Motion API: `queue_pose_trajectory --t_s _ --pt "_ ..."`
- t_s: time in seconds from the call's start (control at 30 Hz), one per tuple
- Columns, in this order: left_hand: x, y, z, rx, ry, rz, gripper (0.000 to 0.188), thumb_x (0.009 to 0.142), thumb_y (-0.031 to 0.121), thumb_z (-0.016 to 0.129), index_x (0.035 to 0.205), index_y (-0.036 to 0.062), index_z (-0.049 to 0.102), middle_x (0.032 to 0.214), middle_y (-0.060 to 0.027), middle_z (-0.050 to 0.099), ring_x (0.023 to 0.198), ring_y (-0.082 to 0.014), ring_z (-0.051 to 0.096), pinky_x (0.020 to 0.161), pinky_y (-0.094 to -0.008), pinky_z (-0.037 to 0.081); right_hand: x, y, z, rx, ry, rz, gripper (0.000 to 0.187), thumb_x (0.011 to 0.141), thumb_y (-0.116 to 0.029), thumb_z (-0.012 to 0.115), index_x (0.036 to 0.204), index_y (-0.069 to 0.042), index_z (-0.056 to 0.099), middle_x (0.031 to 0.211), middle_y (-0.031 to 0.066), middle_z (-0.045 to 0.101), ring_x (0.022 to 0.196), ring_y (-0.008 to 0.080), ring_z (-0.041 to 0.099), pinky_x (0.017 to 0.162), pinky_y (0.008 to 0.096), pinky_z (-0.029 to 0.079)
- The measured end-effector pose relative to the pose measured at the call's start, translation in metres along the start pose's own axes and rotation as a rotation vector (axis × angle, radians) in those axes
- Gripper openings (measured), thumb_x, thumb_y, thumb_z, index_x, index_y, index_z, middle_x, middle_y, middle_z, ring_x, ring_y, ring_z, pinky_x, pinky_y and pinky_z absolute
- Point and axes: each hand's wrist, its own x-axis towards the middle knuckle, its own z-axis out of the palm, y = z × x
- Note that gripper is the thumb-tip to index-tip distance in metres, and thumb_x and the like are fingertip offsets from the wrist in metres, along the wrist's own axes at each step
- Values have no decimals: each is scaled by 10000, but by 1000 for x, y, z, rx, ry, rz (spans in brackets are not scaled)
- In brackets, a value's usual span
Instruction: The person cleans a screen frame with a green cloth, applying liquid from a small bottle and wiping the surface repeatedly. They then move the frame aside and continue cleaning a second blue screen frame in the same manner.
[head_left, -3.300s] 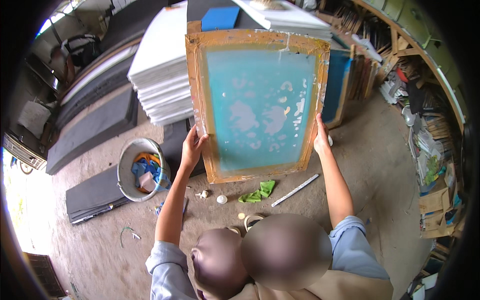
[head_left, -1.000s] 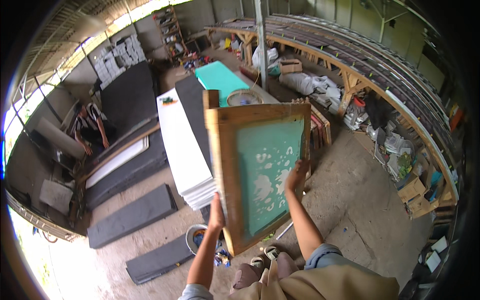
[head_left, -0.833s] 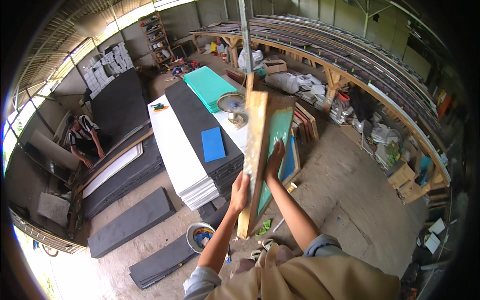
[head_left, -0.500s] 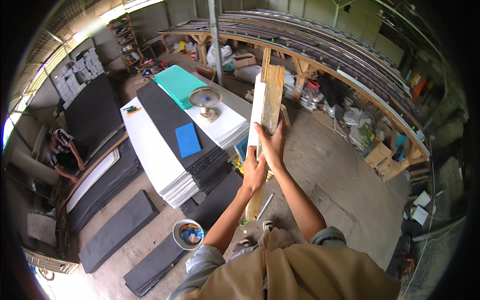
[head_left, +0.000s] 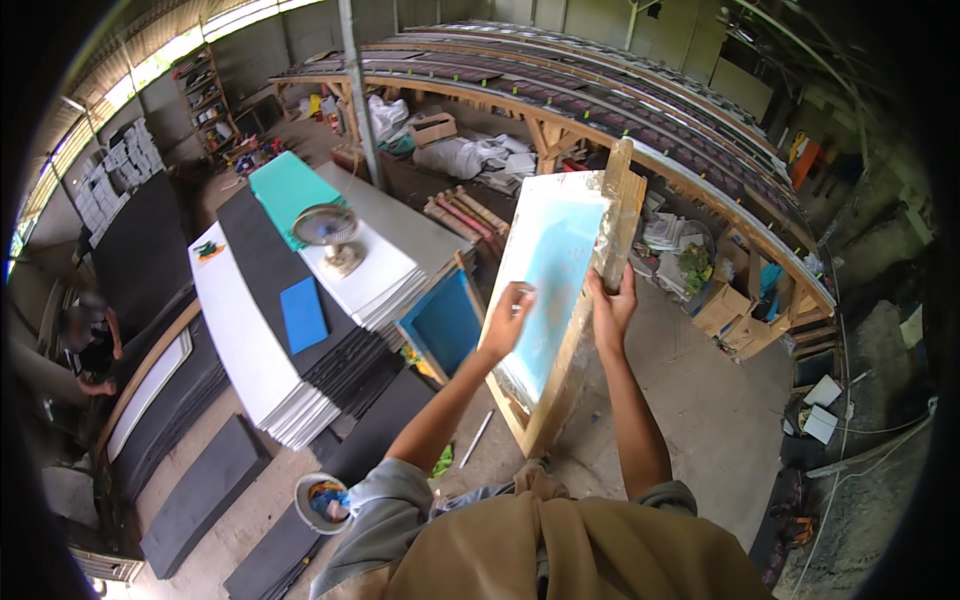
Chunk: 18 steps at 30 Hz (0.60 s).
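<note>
A wooden-framed printing screen (head_left: 560,260) with pale blue mesh is held up in front of me, tilted, one long bar toward the right. My right hand (head_left: 613,310) grips that bar, its thumb on the near side and its fingers partly hidden behind. In front of the mesh is my left hand (head_left: 508,318), its fingers curled into a pinch; whether a small thing is between them I cannot make out. Behind my left forearm, a second wooden frame with dark blue mesh (head_left: 448,318) leans beside the stacked sheets.
Stacks of white sheets (head_left: 245,345) and black sheets (head_left: 270,255) stand to the left, with a fan (head_left: 330,235) and a blue sheet (head_left: 303,315) on top. A bucket (head_left: 322,502) sits near my feet. Another person (head_left: 90,340) is at far left. A long printing table (head_left: 600,110) runs behind.
The screen has turned from edge-on to show its mesh and moved right. My left hand has left its edge and is over the mesh; my right hand has shifted right with the frame.
</note>
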Motion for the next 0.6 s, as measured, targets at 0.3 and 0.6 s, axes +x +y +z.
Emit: queue_pose_trajectory --t_s 0.3,0.6 --pt "124 -148 46 286 247 -291 668 853 512 552 1209 -38 419 1137 -210 429 1048 -282 478 915 -373 386 142 -13 -111 107 -109 28 576 789 -68 666 1283 45 392 1043 100 597 897 125 572 785 235 441" --pt "346 -199 78 -307 12 -372 715 886 569 443 1284 -23 390 1041 -155 594 930 -204 587 825 -316 466 273 56 -134 155 -86 7 648 749 -86 664 1315 50 379 1071 115 595 921 140 580 813 246 437"
